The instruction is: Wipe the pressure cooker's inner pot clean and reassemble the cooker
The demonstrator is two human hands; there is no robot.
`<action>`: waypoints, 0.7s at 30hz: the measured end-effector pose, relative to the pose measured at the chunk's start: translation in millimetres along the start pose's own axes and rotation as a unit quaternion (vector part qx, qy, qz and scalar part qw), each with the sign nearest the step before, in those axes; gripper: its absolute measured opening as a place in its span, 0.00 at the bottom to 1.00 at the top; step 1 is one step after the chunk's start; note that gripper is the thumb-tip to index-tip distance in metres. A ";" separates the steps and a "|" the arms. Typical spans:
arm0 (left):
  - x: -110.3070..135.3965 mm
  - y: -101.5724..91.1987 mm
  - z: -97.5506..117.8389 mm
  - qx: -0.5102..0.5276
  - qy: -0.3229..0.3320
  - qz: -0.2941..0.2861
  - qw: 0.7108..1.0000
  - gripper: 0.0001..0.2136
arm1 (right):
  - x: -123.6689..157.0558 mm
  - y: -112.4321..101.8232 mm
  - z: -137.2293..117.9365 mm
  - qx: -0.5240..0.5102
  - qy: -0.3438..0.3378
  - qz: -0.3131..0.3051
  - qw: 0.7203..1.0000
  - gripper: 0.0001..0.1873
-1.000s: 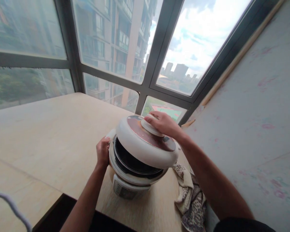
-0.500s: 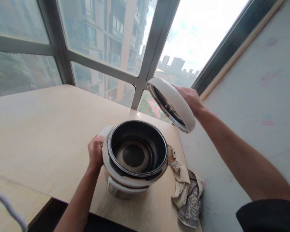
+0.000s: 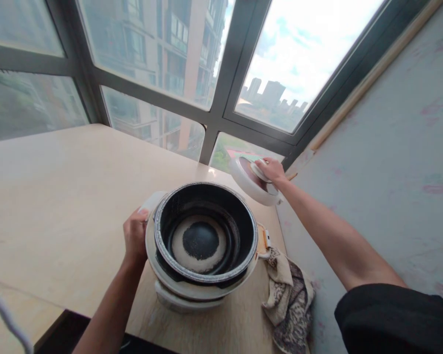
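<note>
A white electric pressure cooker [image 3: 192, 293] stands uncovered on the table, its dark inner pot [image 3: 205, 233] showing a pale ring on the bottom. My left hand [image 3: 135, 235] is closed on the cooker's side handle [image 3: 153, 201]; the fingertips are partly hidden. Behind the cooker to the right, my right hand [image 3: 271, 169] grips the knob of the round white lid [image 3: 256, 189]. The lid is tilted, top side toward me, apart from the pot and low near the table's far right edge.
A patterned cloth [image 3: 290, 300] lies beside the cooker, against the papered wall [image 3: 384, 196]. Windows with grey frames [image 3: 151, 98] rise behind the wooden table [image 3: 59, 196]. A pale cord [image 3: 9, 319] curves at the lower left, near a dark gap in the tabletop's front.
My right hand has lowered the lid and turned it, so its top now faces me instead of its underside. The left hand keeps its hold on the cooker, which appears slightly closer.
</note>
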State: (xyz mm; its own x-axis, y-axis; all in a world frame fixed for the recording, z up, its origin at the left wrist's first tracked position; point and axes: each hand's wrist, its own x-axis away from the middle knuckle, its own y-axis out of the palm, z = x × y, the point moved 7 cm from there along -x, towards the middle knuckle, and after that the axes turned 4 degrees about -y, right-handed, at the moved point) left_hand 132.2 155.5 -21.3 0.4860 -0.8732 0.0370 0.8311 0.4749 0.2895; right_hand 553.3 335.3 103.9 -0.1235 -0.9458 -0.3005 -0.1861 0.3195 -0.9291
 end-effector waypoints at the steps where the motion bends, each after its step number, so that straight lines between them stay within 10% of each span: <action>1: -0.1 0.2 1.4 -0.006 0.007 0.001 1.000 0.11 | 0.8 10.6 3.5 0.006 0.006 -0.011 1.000 0.28; 12: 3.2 2.6 5.5 -0.050 0.013 -0.018 0.998 0.14 | 30.2 102.2 26.1 0.037 0.055 -0.092 0.994 0.26; 21: 1.7 0.7 -4.3 -0.016 -0.007 -0.015 1.000 0.14 | 49.4 126.9 30.3 0.084 0.075 -0.121 0.986 0.26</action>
State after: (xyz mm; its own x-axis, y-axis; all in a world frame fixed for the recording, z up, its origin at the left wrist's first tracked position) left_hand 134.8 154.8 -25.1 0.4576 -0.8881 0.0433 0.8531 0.4523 0.2603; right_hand 553.2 327.3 -35.3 -0.2409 -0.9696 -0.0430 -0.0646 0.0602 -0.9961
